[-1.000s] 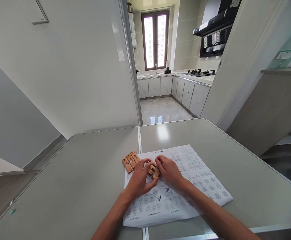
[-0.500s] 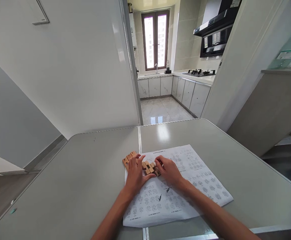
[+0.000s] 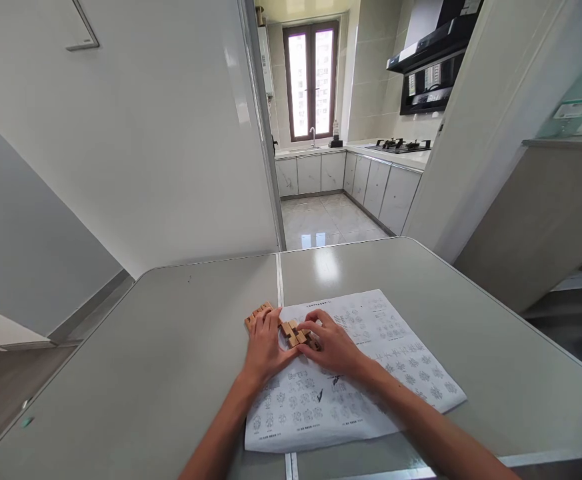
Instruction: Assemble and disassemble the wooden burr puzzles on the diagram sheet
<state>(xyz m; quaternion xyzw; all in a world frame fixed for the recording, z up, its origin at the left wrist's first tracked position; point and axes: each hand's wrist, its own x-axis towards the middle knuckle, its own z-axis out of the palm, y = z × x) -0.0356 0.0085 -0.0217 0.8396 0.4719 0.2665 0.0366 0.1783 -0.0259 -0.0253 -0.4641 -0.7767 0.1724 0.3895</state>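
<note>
Your left hand [image 3: 265,343] lies flat, fingers spread over the wooden blocks [image 3: 291,331], pressing rather than gripping. Your right hand [image 3: 331,345] curls its fingers onto the blocks at its 9 o'clock, but whether it pinches one is hidden by the knuckles, so I cannot tell.

The risk, as I judge it: the blocks sit on the far left corner of the printed sheet [image 3: 371,360], which lies loose on the smooth grey table [image 3: 171,347]. If you push sideways with the left palm, the paper may slide and carry the pieces with it. The short notched pieces are packed tight. Lift one carelessly and its neighbour may tip out of line. A few pieces at 11 o'clock of your left hand lie on the sheet's edge and overhang it, and a nudge could scatter them.

The blocks are pale, light-brown wood, short bars with square notches cut in them, lying side by side in a low cluster between your hands. They appear unpainted, and most of them are covered by your fingers.
</note>
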